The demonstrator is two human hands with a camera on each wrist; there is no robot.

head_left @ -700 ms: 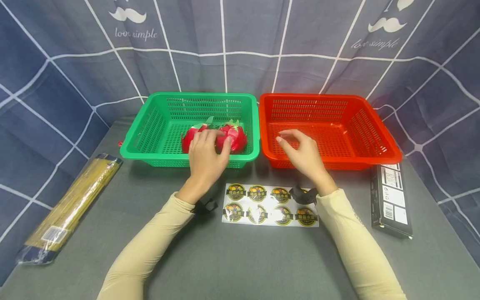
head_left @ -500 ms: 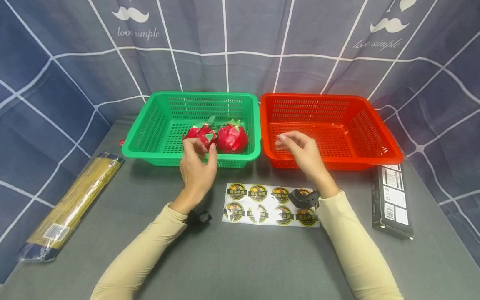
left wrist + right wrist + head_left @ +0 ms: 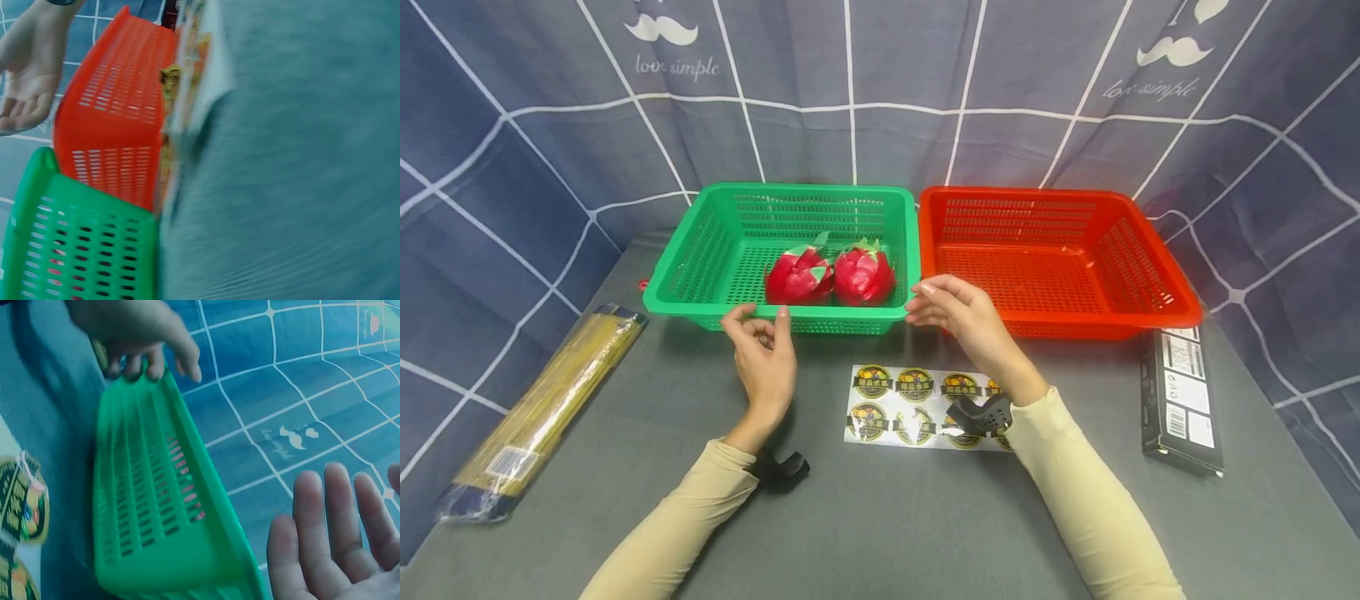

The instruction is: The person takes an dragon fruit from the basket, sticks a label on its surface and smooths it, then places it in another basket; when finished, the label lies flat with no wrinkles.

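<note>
Two red dragon fruits with green-tipped scales, a left one (image 3: 799,277) and a right one (image 3: 864,277), lie side by side in the green plastic basket (image 3: 700,312). Just in front of that basket, my left hand (image 3: 764,367) hovers with fingers loosely bent, holding nothing. My right hand (image 3: 973,327) is near the meeting corners of the two baskets, its fingers extended and slightly bent over the green rim's right end. In the right wrist view the right hand's fingers (image 3: 309,519) are spread beside the green basket, palm bare. The red basket (image 3: 1075,320) contains no fruit.
A sheet of round fruit-label stickers (image 3: 891,406) lies in front of the baskets, partly under the right wrist's black strap mount. Bundled yellow sticks in plastic (image 3: 553,400) lie at left, a black box (image 3: 1183,408) at right. A checked curtain (image 3: 895,67) hangs behind.
My left hand has drawn back from over the dragon fruits to the front of the green basket, uncovering both. My right hand has shifted left from over the red basket toward the green one.
</note>
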